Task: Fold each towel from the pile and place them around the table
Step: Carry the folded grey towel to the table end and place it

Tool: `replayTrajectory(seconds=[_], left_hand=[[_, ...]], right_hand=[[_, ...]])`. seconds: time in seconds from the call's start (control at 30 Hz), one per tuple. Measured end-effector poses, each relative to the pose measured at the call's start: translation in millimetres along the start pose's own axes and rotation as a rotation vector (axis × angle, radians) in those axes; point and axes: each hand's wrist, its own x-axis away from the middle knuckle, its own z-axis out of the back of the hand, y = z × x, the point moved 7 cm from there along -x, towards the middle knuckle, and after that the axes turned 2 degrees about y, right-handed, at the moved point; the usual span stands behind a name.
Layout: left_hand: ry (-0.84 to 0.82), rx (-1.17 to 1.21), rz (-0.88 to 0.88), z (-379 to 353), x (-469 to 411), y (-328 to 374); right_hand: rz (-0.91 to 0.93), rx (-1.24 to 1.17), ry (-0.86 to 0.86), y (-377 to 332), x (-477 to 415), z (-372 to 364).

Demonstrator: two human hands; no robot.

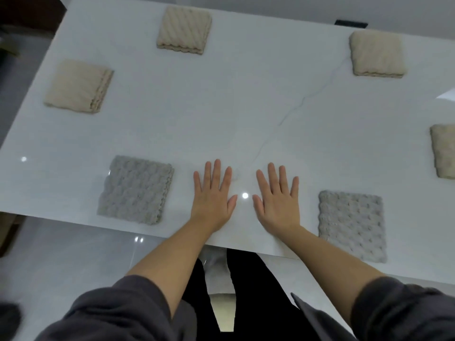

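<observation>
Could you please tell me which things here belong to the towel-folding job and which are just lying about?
Job: grey towels, beige towels, table, left hand and right hand flat on it.
Lying about: black object past the far edge.

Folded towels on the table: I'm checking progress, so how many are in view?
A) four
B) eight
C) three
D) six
D: four beige towels lie round the far and side edges, and two grey towels flank the left hand and right hand.
</observation>
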Motion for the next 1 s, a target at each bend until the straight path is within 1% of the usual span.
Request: replayTrajectory(seconds=[0.13, 0.17, 0.23, 0.33, 0.4, 0.53, 0.63, 0.73, 0.83, 1.0], left_hand=[[-0.069, 0.069, -0.057, 13, 3, -6], [-0.062, 0.089, -0.072, 20, 6, -11], [0.005, 0.112, -0.084, 36, 15, -29], [0.114, 0.138, -0.045, 52, 35, -75], [0.142, 0.171, -0.006, 53, 50, -116], [0.133, 0.208, 0.080, 44, 69, -199], [0.120, 0.206, 0.095, 37, 71, -237], [0.113, 0.248, 0.108, 30, 66, -252], [0.108, 0.304, 0.071, 25, 59, -251], [0.114, 0.264, -0.008, 16, 48, -246]], right_hand=[[-0.025, -0.002, -0.050, -4, 0, 1], [-0.043, -0.026, -0.065, -9, -1, 3], [-0.056, -0.089, -0.081, -29, -3, 10], [0.007, -0.150, -0.077, -82, -5, 19], [0.050, -0.192, -0.079, -125, -4, 18], [0.111, -0.274, -0.065, -204, -1, 5], [0.078, -0.325, -0.055, -244, -5, -6], [-0.007, -0.330, -0.027, -262, -13, -13], [-0.089, -0.332, 0.009, -268, -19, -17], [-0.123, -0.322, 0.056, -273, -24, -22]])
